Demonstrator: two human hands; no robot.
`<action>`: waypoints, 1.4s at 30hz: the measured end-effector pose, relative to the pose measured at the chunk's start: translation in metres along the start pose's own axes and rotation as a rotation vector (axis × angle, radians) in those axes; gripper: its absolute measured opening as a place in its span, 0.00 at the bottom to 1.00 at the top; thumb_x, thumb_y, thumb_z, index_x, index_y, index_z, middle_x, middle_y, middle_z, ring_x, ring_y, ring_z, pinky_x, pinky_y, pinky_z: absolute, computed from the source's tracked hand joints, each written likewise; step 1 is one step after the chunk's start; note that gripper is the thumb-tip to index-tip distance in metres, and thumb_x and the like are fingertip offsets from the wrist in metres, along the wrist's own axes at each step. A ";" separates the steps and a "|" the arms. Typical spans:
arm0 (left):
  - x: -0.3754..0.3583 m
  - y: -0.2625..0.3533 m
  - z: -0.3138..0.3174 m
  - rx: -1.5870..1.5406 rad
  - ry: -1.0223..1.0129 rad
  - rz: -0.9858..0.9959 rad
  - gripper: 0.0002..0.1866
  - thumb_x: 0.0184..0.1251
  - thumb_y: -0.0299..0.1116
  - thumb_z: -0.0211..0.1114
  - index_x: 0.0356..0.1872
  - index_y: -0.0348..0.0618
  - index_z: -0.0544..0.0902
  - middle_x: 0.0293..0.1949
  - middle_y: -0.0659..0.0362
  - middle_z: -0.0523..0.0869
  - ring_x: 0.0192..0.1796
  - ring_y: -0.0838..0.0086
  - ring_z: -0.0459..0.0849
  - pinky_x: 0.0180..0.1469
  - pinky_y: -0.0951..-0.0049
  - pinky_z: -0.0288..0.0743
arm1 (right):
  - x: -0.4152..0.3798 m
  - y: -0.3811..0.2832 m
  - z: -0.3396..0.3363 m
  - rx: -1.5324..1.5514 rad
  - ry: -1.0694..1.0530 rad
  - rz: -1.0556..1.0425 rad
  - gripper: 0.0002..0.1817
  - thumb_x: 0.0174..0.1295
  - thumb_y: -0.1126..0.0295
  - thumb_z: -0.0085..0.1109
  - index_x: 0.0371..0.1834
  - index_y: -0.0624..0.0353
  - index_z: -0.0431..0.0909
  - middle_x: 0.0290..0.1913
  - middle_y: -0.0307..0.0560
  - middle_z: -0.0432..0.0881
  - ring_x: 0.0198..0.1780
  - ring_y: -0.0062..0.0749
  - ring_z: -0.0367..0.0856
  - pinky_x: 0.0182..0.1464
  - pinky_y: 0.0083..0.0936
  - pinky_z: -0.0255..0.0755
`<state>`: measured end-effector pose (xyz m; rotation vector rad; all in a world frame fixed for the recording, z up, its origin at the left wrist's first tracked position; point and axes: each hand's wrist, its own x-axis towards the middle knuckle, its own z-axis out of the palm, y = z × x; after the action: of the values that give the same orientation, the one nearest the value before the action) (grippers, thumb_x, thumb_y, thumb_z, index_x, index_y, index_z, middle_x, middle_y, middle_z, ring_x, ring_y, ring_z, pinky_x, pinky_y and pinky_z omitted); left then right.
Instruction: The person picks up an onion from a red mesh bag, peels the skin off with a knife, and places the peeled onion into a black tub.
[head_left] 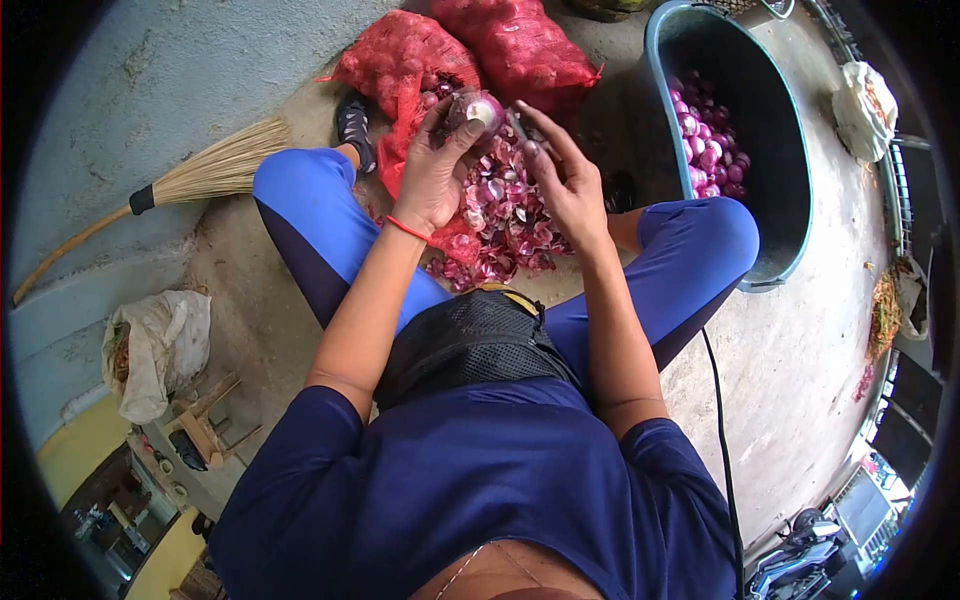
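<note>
A red onion (480, 108), with a pale patch where skin is off, is gripped in the fingers of my left hand (436, 172). My right hand (570, 190) is just to the right of it, with thumb and forefinger closed on what looks like a small knife (516, 124); most of it is hidden by the fingers. Beneath both hands lies a pile of onion skins (510, 215) on the floor. Past my left hand, a red mesh sack (405, 60) full of onions slumps with its mouth toward me.
A second red sack (520, 50) lies beside the first. At the right stands a large dark tub (785, 230) holding many purple onions (712, 150). A straw broom (215, 165) leans at the left wall, and a white sack (160, 350) sits below it. A black cable (722, 430) runs along my right side.
</note>
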<state>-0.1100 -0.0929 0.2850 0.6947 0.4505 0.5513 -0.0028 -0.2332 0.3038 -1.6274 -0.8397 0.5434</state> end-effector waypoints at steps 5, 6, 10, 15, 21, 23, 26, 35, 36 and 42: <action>-0.001 0.000 -0.001 -0.040 -0.030 -0.041 0.21 0.66 0.26 0.70 0.59 0.49 0.78 0.54 0.63 0.82 0.55 0.73 0.82 0.56 0.68 0.82 | 0.000 0.007 0.008 -0.161 0.038 -0.107 0.27 0.67 0.65 0.56 0.70 0.33 0.72 0.56 0.53 0.83 0.55 0.48 0.84 0.56 0.34 0.75; -0.002 0.000 0.000 -0.041 -0.034 -0.050 0.20 0.66 0.26 0.70 0.58 0.49 0.78 0.54 0.63 0.82 0.55 0.73 0.82 0.56 0.68 0.82 | -0.001 0.008 0.009 -0.165 0.041 -0.103 0.26 0.67 0.65 0.56 0.69 0.34 0.73 0.56 0.53 0.83 0.56 0.48 0.84 0.56 0.33 0.75; -0.002 -0.004 -0.002 -0.049 -0.027 -0.054 0.19 0.66 0.27 0.70 0.57 0.48 0.78 0.55 0.63 0.81 0.55 0.73 0.82 0.57 0.67 0.82 | 0.000 0.001 0.008 -0.112 0.029 -0.037 0.24 0.68 0.65 0.56 0.68 0.35 0.75 0.56 0.51 0.84 0.56 0.47 0.84 0.57 0.32 0.74; -0.007 0.002 0.005 -0.058 -0.063 -0.049 0.20 0.68 0.29 0.69 0.59 0.49 0.77 0.55 0.63 0.81 0.55 0.73 0.82 0.56 0.68 0.82 | 0.001 0.002 0.007 -0.090 0.048 -0.005 0.21 0.71 0.64 0.54 0.67 0.37 0.76 0.55 0.50 0.85 0.57 0.43 0.84 0.57 0.29 0.74; -0.004 0.006 0.004 -0.092 -0.059 -0.085 0.21 0.68 0.29 0.68 0.60 0.50 0.77 0.55 0.62 0.82 0.55 0.74 0.82 0.57 0.69 0.81 | 0.004 0.009 -0.001 0.015 0.086 0.133 0.25 0.71 0.62 0.54 0.71 0.36 0.71 0.59 0.55 0.82 0.59 0.40 0.83 0.59 0.31 0.73; -0.003 0.004 0.002 -0.074 -0.038 -0.085 0.20 0.68 0.28 0.69 0.60 0.49 0.77 0.55 0.62 0.82 0.55 0.74 0.82 0.58 0.69 0.80 | 0.002 0.007 0.000 -0.018 0.034 -0.013 0.25 0.70 0.63 0.54 0.72 0.37 0.70 0.59 0.54 0.82 0.59 0.40 0.83 0.59 0.31 0.73; -0.002 0.000 -0.001 -0.051 -0.022 -0.065 0.20 0.67 0.27 0.69 0.58 0.48 0.77 0.55 0.62 0.82 0.56 0.73 0.82 0.59 0.68 0.80 | -0.001 -0.003 0.003 -0.037 -0.010 -0.045 0.26 0.69 0.64 0.55 0.71 0.37 0.71 0.59 0.52 0.83 0.60 0.38 0.83 0.59 0.30 0.73; -0.002 -0.003 0.001 -0.045 -0.056 -0.008 0.21 0.65 0.24 0.69 0.58 0.47 0.77 0.55 0.60 0.81 0.57 0.70 0.81 0.61 0.66 0.79 | 0.002 0.004 0.006 0.010 0.048 -0.022 0.22 0.71 0.66 0.53 0.68 0.40 0.75 0.57 0.47 0.85 0.56 0.33 0.84 0.58 0.27 0.73; -0.002 -0.002 0.002 -0.065 -0.058 -0.014 0.21 0.65 0.23 0.69 0.58 0.47 0.77 0.55 0.60 0.82 0.57 0.70 0.82 0.61 0.66 0.79 | 0.003 0.007 0.005 0.018 0.062 -0.002 0.22 0.71 0.66 0.53 0.68 0.41 0.75 0.56 0.46 0.85 0.56 0.31 0.84 0.58 0.27 0.72; -0.003 0.000 0.003 -0.074 -0.066 -0.023 0.21 0.65 0.22 0.69 0.58 0.49 0.77 0.55 0.61 0.82 0.57 0.71 0.82 0.61 0.67 0.79 | 0.004 0.002 -0.001 0.122 0.046 0.079 0.23 0.71 0.65 0.54 0.70 0.44 0.73 0.56 0.46 0.85 0.54 0.24 0.83 0.58 0.25 0.72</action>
<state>-0.1106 -0.0959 0.2879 0.6339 0.3743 0.5199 0.0011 -0.2314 0.3022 -1.5599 -0.6967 0.5990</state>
